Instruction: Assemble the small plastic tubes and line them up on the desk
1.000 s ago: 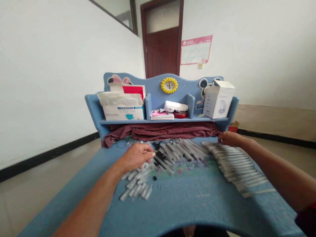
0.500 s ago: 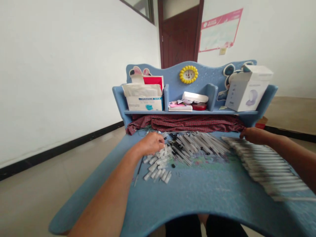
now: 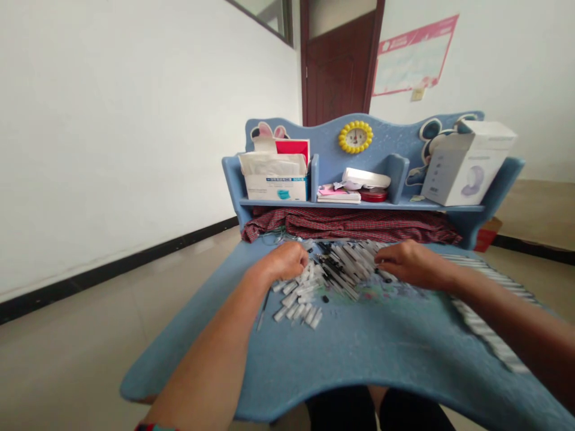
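Observation:
My left hand (image 3: 285, 261) rests curled at the near left of a heap of slim clear plastic tubes with black parts (image 3: 345, 266). My right hand (image 3: 406, 264) lies on the heap's right side, its fingers reaching in. Whether either hand grips a tube is hidden. Short clear tubes (image 3: 296, 305) lie scattered just below my left hand, and a thin dark rod (image 3: 263, 310) lies beside them. A long, neat row of white tubes (image 3: 489, 311) runs down the desk's right side, partly hidden behind my right forearm.
The blue desk (image 3: 372, 359) has a curved front edge. Its hutch shelf (image 3: 359, 204) holds a mask box (image 3: 275, 185), a white carton (image 3: 467, 167), notebooks and a yellow clock. A red plaid cloth (image 3: 350, 224) lies bunched under the shelf. Tiled floor surrounds the desk.
My right hand has moved left, from the end of the white row to the heap. My left hand stays by the heap, and the whole scene has shifted right in view.

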A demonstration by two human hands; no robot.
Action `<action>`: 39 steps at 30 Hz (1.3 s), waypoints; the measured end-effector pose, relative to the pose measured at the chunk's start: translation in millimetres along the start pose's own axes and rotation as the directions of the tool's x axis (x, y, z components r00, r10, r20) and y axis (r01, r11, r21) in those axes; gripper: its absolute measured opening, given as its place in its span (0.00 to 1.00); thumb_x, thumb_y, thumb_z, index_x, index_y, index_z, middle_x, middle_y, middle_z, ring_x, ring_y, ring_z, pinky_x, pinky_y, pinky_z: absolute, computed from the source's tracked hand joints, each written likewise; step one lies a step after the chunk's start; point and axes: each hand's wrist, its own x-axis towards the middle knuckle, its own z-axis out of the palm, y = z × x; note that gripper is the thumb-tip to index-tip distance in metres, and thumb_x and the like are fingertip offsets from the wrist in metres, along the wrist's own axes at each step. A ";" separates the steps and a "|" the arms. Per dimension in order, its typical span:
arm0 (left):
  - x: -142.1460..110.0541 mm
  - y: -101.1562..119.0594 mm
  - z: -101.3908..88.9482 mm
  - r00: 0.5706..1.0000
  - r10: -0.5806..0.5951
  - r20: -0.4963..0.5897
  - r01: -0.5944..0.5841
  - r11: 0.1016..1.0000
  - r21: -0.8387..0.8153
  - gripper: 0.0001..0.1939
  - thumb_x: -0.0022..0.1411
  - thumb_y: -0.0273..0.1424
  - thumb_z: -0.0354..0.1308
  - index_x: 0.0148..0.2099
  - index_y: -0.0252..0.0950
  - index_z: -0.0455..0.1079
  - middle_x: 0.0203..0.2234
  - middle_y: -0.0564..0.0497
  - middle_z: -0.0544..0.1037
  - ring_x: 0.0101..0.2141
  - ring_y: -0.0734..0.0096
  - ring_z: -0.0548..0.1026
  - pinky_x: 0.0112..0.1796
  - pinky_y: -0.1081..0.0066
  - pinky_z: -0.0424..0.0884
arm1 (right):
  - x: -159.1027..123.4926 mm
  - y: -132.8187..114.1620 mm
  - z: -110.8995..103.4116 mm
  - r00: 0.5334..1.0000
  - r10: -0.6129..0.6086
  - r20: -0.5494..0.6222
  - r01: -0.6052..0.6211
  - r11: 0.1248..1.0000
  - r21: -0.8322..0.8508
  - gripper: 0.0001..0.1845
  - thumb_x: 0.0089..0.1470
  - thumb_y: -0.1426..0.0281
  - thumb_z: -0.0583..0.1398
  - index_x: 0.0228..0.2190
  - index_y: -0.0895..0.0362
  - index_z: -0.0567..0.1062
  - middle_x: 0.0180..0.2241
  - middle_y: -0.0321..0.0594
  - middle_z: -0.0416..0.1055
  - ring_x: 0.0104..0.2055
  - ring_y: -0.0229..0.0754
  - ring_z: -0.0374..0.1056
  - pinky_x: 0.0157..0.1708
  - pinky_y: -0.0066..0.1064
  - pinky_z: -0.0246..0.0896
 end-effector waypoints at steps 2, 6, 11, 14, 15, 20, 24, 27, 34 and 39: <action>-0.1 -1.8 -0.5 1.000 -0.017 -0.021 0.017 0.999 0.029 0.11 0.40 0.20 0.50 0.24 0.35 0.73 0.17 0.55 0.71 0.22 0.75 0.65 0.23 0.77 0.56 | 5.3 -34.5 4.0 0.994 -0.086 0.073 0.085 0.996 0.015 0.12 0.53 0.69 0.53 0.31 0.54 0.77 0.29 0.39 0.75 0.31 0.38 0.69 0.32 0.26 0.56; 0.9 -3.9 2.3 0.999 0.004 -0.053 -0.001 0.998 0.069 0.12 0.42 0.20 0.51 0.26 0.36 0.74 0.19 0.54 0.74 0.23 0.75 0.67 0.25 0.76 0.57 | 17.1 -73.1 15.8 0.989 -0.016 0.150 0.025 0.998 -0.063 0.10 0.50 0.68 0.55 0.29 0.55 0.77 0.29 0.43 0.75 0.32 0.44 0.70 0.29 0.29 0.57; 3.0 -6.3 10.4 0.994 0.050 -0.093 -0.044 0.997 0.060 0.10 0.44 0.22 0.51 0.26 0.36 0.74 0.20 0.54 0.73 0.23 0.75 0.67 0.25 0.76 0.57 | 28.6 -88.2 28.6 0.984 0.058 0.171 -0.043 0.995 -0.090 0.12 0.50 0.65 0.55 0.32 0.56 0.77 0.32 0.47 0.75 0.35 0.48 0.71 0.31 0.32 0.60; 4.1 -7.8 15.0 0.992 0.086 -0.097 -0.078 0.993 0.085 0.10 0.44 0.22 0.51 0.27 0.35 0.74 0.20 0.52 0.74 0.23 0.74 0.67 0.25 0.75 0.58 | 31.9 -91.4 34.4 0.980 0.091 0.175 -0.069 0.990 -0.125 0.13 0.50 0.65 0.55 0.32 0.58 0.77 0.33 0.52 0.75 0.37 0.51 0.71 0.33 0.35 0.61; 4.3 -8.0 16.0 0.991 0.094 -0.095 -0.085 0.992 0.093 0.11 0.44 0.22 0.51 0.28 0.35 0.74 0.21 0.52 0.74 0.24 0.73 0.68 0.25 0.75 0.58 | 32.5 -91.5 35.9 0.979 0.096 0.178 -0.073 0.989 -0.131 0.14 0.50 0.65 0.55 0.32 0.58 0.77 0.33 0.53 0.75 0.37 0.52 0.71 0.33 0.36 0.62; 3.2 -3.8 16.8 0.989 0.113 -0.091 -0.104 0.989 0.101 0.10 0.46 0.22 0.51 0.28 0.35 0.74 0.23 0.50 0.75 0.26 0.71 0.69 0.27 0.74 0.59 | 34.6 -88.5 39.4 0.975 0.111 0.192 -0.092 0.990 -0.105 0.14 0.50 0.63 0.55 0.31 0.58 0.77 0.33 0.53 0.75 0.36 0.51 0.71 0.32 0.36 0.62; 1.1 2.7 15.7 0.990 0.096 -0.100 -0.087 0.992 0.091 0.08 0.47 0.23 0.52 0.27 0.35 0.73 0.22 0.50 0.74 0.26 0.71 0.69 0.27 0.74 0.58 | 35.5 -88.6 40.1 0.972 0.127 0.199 -0.111 0.990 -0.091 0.13 0.48 0.67 0.55 0.31 0.58 0.77 0.33 0.52 0.75 0.35 0.50 0.72 0.30 0.34 0.62; 0.3 6.9 16.1 0.985 0.122 -0.119 -0.108 0.988 0.114 0.07 0.48 0.24 0.52 0.26 0.34 0.72 0.21 0.50 0.72 0.24 0.72 0.67 0.25 0.74 0.55 | 35.3 -89.7 40.6 0.974 0.132 0.185 -0.116 0.989 -0.096 0.12 0.46 0.71 0.54 0.30 0.58 0.78 0.32 0.51 0.76 0.34 0.50 0.72 0.29 0.33 0.61; 2.1 11.6 19.1 0.984 0.130 -0.118 -0.116 0.986 0.122 0.08 0.48 0.24 0.50 0.26 0.34 0.71 0.17 0.52 0.69 0.21 0.74 0.64 0.24 0.73 0.53 | 33.6 -74.2 44.0 0.982 0.109 0.156 -0.122 0.990 0.074 0.11 0.43 0.72 0.54 0.26 0.56 0.78 0.27 0.44 0.75 0.29 0.43 0.70 0.24 0.28 0.56; 4.0 10.8 21.9 0.979 0.142 -0.143 -0.121 0.982 0.142 0.09 0.50 0.26 0.50 0.30 0.34 0.73 0.20 0.51 0.71 0.24 0.71 0.67 0.26 0.73 0.55 | 29.4 -58.7 42.1 0.990 0.065 0.127 -0.092 0.969 0.227 0.11 0.46 0.70 0.53 0.21 0.56 0.75 0.20 0.38 0.72 0.23 0.37 0.66 0.22 0.25 0.52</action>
